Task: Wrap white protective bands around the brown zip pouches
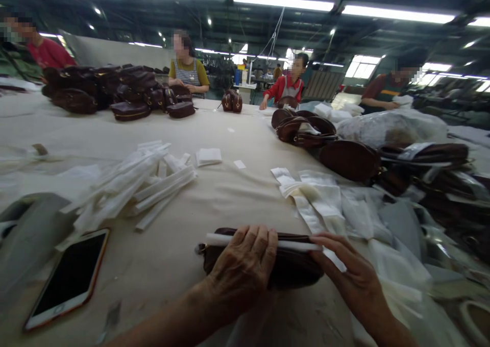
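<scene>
A dark brown leather bag lies lengthwise in front of me, with a metal ring fitting at its left end. Along its top runs a narrow white strip of paper or thin foam. My left hand curls over the middle of the bag, its fingers together and pressing on the strip; its thumb is hidden. At the bag's right end, my right hand has thumb and fingers closed about the strip's end and the bag's edge. A white tail of material pokes out beneath those fingers.
A smartphone lies left, near a heap of white strips. Flat white pieces and clear plastic lie right. Brown bags are piled right, more bags far left. Several co-workers stand around the cloth-covered table.
</scene>
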Available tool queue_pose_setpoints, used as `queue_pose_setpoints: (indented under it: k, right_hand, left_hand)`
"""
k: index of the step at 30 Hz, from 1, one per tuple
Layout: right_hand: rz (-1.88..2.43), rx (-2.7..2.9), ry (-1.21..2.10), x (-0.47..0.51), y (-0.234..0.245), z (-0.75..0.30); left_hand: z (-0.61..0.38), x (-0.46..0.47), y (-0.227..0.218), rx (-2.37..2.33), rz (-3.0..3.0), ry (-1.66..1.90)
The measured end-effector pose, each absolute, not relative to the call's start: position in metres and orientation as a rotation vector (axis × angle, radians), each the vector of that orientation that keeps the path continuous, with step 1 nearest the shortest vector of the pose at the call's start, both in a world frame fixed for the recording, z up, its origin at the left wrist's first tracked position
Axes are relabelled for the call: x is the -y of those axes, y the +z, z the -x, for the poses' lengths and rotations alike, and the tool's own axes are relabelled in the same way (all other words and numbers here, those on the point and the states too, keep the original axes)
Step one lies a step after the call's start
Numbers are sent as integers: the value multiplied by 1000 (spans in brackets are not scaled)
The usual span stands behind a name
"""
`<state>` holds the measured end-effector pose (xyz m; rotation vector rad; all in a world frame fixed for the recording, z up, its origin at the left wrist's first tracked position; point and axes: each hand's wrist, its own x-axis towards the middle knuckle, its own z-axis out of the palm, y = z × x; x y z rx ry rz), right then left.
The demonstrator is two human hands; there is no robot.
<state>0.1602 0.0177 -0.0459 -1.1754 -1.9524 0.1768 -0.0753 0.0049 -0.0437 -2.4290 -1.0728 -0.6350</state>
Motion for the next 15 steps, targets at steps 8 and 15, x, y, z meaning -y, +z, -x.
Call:
queue_pose_setpoints:
  k: [8, 15]
  right_hand:
    - [1187, 1807, 450, -18, -48, -155]
    - [1317, 1780, 554, -18, -51, -166]
  left_hand:
    - [73, -7, -41, 1129, 2398, -606]
    - [71, -8, -39, 1141, 2390, -634]
